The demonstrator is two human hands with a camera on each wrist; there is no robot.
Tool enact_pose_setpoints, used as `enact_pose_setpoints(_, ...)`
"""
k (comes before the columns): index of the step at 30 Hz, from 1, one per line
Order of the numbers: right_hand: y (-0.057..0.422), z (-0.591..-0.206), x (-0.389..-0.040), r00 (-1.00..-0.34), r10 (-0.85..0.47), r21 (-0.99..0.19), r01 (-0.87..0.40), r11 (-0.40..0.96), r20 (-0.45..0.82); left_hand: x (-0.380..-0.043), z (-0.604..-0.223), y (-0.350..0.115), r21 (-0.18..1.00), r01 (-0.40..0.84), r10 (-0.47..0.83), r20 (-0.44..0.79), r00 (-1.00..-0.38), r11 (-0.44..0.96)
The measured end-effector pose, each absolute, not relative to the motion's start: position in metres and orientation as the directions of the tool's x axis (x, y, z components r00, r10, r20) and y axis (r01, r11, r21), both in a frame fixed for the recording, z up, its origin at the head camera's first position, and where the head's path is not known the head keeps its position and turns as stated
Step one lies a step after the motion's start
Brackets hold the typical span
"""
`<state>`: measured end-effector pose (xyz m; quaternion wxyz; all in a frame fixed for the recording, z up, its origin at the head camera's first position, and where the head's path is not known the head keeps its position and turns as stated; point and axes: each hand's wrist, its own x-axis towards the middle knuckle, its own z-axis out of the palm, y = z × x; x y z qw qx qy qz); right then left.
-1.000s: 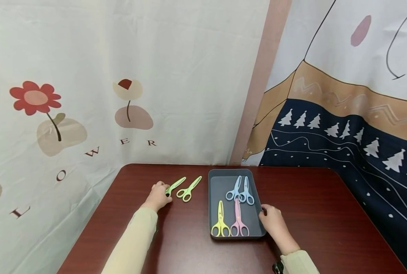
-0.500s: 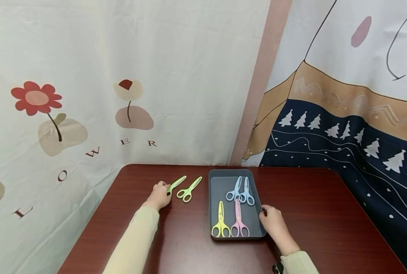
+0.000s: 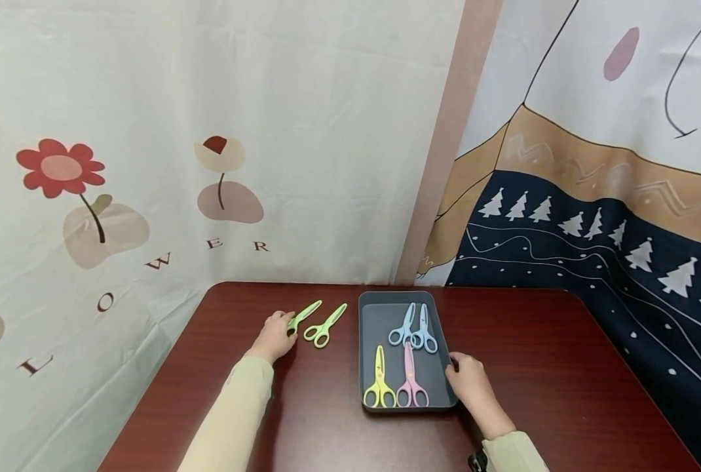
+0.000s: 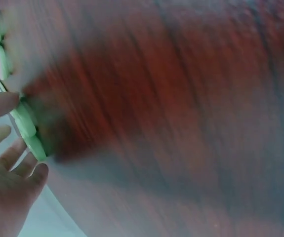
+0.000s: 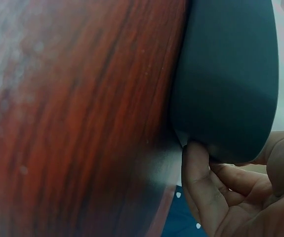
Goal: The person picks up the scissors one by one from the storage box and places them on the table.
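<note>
At the table's left, my left hand point(image 3: 275, 335) grips the handle end of a pair of light green scissors point(image 3: 306, 313), blades pointing away to the right. In the left wrist view, thumb and fingers sit around the green handles point(image 4: 24, 118). Just right of them lies a second pair of green scissors point(image 3: 322, 329), apart from the hand. My right hand point(image 3: 472, 383) holds the right side of a dark grey tray point(image 3: 367, 354); in the right wrist view, fingers point(image 5: 197, 163) curl under the tray's edge point(image 5: 225, 98).
Inside the tray, two light blue scissors point(image 3: 424, 331) overlap at the back. Yellow scissors point(image 3: 380, 377) and pink scissors point(image 3: 410, 377) lie at its front. The reddish-brown table point(image 3: 321, 426) meets a printed curtain point(image 3: 327, 164) at its far edge.
My left hand has shifted the green scissors slightly away from me and to the right. The right hand and the tray stay where they were.
</note>
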<state>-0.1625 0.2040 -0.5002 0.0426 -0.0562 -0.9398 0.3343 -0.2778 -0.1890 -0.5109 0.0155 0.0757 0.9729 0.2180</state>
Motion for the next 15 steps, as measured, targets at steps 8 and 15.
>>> enact_pose_setpoints(8, 0.203, -0.5, -0.163, -0.991, 0.13, -0.624, 0.074, 0.778, 0.044, -0.277, -0.512, -0.192, 0.459, 0.17, 0.141, 0.097, -0.985, 0.872)
enact_pose_setpoints(15, 0.204, -0.501, -0.163, -0.992, 0.126, -0.626, 0.08, 0.776, 0.031, -0.272, -0.499, -0.167, 0.527, 0.214, 0.129, 0.193, -0.973, 0.822)
